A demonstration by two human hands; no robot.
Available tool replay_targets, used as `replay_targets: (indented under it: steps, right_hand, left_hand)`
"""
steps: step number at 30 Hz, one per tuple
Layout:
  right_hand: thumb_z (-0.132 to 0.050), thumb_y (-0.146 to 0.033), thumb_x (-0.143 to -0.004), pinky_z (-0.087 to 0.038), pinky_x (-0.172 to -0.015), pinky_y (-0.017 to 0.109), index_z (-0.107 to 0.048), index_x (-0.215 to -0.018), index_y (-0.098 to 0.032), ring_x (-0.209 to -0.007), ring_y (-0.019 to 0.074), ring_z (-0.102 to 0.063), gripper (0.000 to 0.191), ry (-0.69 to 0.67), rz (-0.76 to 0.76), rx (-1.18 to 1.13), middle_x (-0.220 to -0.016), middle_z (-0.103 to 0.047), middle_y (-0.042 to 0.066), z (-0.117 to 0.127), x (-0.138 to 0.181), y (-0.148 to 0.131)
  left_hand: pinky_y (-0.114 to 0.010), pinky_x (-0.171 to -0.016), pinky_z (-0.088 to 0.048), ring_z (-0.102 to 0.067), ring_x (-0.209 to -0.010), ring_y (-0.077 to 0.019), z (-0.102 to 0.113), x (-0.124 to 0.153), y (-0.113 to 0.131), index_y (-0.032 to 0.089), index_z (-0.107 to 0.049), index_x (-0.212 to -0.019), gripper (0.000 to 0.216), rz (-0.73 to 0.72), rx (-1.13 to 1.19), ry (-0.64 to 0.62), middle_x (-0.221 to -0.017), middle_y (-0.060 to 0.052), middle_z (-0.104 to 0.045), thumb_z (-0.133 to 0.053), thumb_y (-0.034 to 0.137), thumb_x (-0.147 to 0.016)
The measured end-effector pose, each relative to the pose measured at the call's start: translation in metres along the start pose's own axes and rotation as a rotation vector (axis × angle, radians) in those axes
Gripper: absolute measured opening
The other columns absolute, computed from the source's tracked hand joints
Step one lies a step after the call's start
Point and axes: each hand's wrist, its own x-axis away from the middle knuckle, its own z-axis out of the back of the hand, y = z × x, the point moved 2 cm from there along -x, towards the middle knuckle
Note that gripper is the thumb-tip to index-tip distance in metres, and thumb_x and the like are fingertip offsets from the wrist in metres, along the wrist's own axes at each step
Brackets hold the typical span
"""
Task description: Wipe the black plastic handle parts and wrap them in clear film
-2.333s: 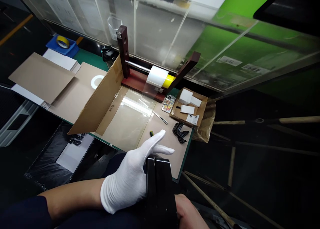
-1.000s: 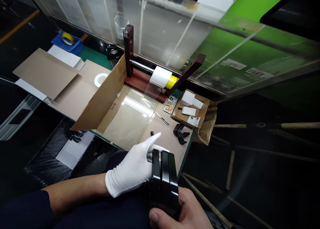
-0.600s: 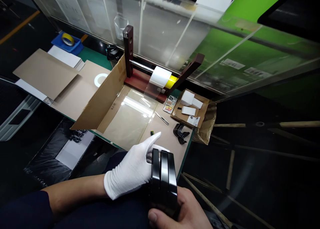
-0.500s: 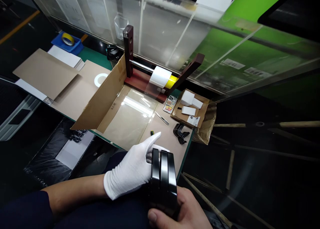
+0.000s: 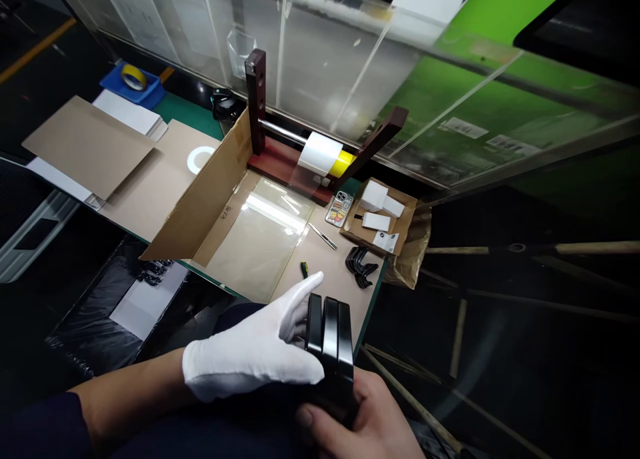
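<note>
My right hand [image 5: 365,419], bare, grips a stack of glossy black moulded pieces [image 5: 330,339] from below, with its thumb across their near side. They stand close together above the table's front edge. On my left hand [image 5: 255,349] is a white glove. Its fingers are spread, with one stretched out over the table and another lying along the left side of the black pieces. The remaining gloved fingers are partly hidden behind the stack. More black curved pieces [image 5: 361,267] lie at the table's right edge.
A cardboard tray [image 5: 220,225] holds clear film sheets [image 5: 265,239]. Behind it a dark red stand [image 5: 280,159] carries a label roll [image 5: 320,153]. Tweezers [image 5: 323,235], a phone [image 5: 339,209] and a small box of white pieces [image 5: 377,212] lie to the right.
My left hand has shifted slightly left, and a gloved finger has come round to the near side of the black pieces. The stack in my right hand has barely moved.
</note>
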Motion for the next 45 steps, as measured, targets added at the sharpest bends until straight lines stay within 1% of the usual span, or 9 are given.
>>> replay_targets:
  steps: [5, 8, 19, 23, 27, 30, 33, 40, 45]
  right_hand:
    - [-0.084, -0.06, -0.068, -0.048, -0.052, 0.021, -0.065, -0.095, -0.014, -0.053, 0.01, -0.054, 0.057, 0.009, -0.005, -0.004, -0.065, -0.056, -0.003, -0.003, -0.005, 0.007]
    - [-0.084, -0.062, -0.066, -0.048, -0.052, 0.021, -0.062, -0.09, -0.015, -0.056, 0.0106, -0.056, 0.057, 0.006, -0.008, -0.012, -0.066, -0.056, -0.003, -0.005, -0.005, 0.009]
    - [-0.083, -0.07, -0.062, -0.048, -0.052, 0.02, -0.062, -0.091, -0.013, -0.058, 0.0101, -0.055, 0.067, 0.041, -0.027, -0.018, -0.063, -0.057, -0.003, -0.007, -0.003, 0.01]
    - [-0.084, -0.063, -0.067, -0.05, -0.052, 0.022, -0.065, -0.093, -0.014, -0.057, 0.0116, -0.057, 0.059, 0.01, -0.005, -0.013, -0.063, -0.058, -0.002, -0.006, -0.004, 0.011]
    - [-0.087, -0.055, -0.066, -0.05, -0.053, 0.022, -0.068, -0.097, -0.014, -0.055, 0.011, -0.055, 0.055, -0.013, 0.008, -0.009, -0.064, -0.059, -0.002, -0.005, -0.004, 0.01]
    - [-0.089, -0.048, -0.065, -0.049, -0.053, 0.021, -0.069, -0.095, -0.014, -0.056, 0.0111, -0.055, 0.049, -0.023, 0.007, -0.014, -0.065, -0.06, -0.002, -0.005, -0.004, 0.01]
    - [-0.089, -0.043, -0.065, -0.049, -0.053, 0.021, -0.071, -0.096, -0.014, -0.057, 0.012, -0.057, 0.046, -0.027, 0.005, -0.024, -0.067, -0.061, -0.001, -0.004, -0.002, 0.01]
    - [-0.091, -0.036, -0.064, -0.048, -0.053, 0.02, -0.072, -0.105, -0.013, -0.057, 0.0111, -0.055, 0.05, -0.011, 0.033, -0.092, -0.064, -0.061, -0.002, -0.004, 0.0, 0.012]
    - [-0.092, -0.033, -0.063, -0.047, -0.054, 0.019, -0.073, -0.102, -0.014, -0.055, 0.01, -0.054, 0.047, 0.01, 0.023, -0.061, -0.064, -0.061, -0.003, -0.002, 0.001, 0.01]
  left_hand:
    - [-0.041, -0.102, -0.044, -0.059, -0.111, -0.024, 0.002, -0.008, -0.003, 0.022, -0.034, -0.156, 0.081, 0.043, -0.175, 0.212, -0.121, -0.008, -0.065, -0.066, 0.022, -0.082]
    - [-0.04, -0.099, -0.046, -0.058, -0.111, -0.0246, 0.004, -0.009, -0.002, 0.021, -0.046, -0.15, 0.063, 0.056, -0.304, 0.299, -0.119, -0.008, -0.066, -0.06, 0.028, -0.089]
    - [-0.041, -0.109, -0.041, -0.058, -0.121, -0.0258, 0.005, -0.01, -0.005, 0.018, -0.053, -0.145, 0.052, 0.033, -0.351, 0.344, -0.132, -0.01, -0.065, -0.055, 0.033, -0.095]
    - [-0.042, -0.104, -0.045, -0.057, -0.122, -0.0279, 0.003, -0.008, 0.0, 0.019, -0.049, -0.149, 0.062, 0.052, -0.302, 0.314, -0.124, -0.009, -0.067, -0.06, 0.029, -0.088]
    - [-0.041, -0.103, -0.046, -0.058, -0.119, -0.0272, 0.001, -0.003, 0.002, 0.021, -0.032, -0.158, 0.091, 0.08, -0.233, 0.169, -0.123, -0.008, -0.066, -0.07, 0.018, -0.076]
    - [-0.033, -0.081, -0.053, -0.065, -0.096, -0.0219, 0.002, 0.004, 0.002, 0.029, -0.018, -0.162, 0.109, 0.133, -0.301, 0.126, -0.111, -0.005, -0.068, -0.072, 0.009, -0.07]
    - [-0.024, -0.057, -0.049, -0.062, -0.07, -0.0154, 0.0, 0.011, 0.002, 0.036, -0.007, -0.162, 0.118, 0.196, -0.354, 0.093, -0.096, -0.002, -0.069, -0.073, 0.006, -0.068]
    - [-0.017, -0.049, -0.048, -0.06, -0.061, -0.0107, -0.004, 0.014, 0.003, 0.04, -0.009, -0.16, 0.119, 0.201, -0.355, 0.067, -0.094, -0.001, -0.069, -0.071, 0.003, -0.066]
    - [-0.015, -0.048, -0.048, -0.062, -0.063, -0.0102, -0.002, 0.013, 0.003, 0.047, -0.011, -0.159, 0.119, 0.175, -0.406, 0.08, -0.109, -0.003, -0.07, -0.071, 0.002, -0.066]
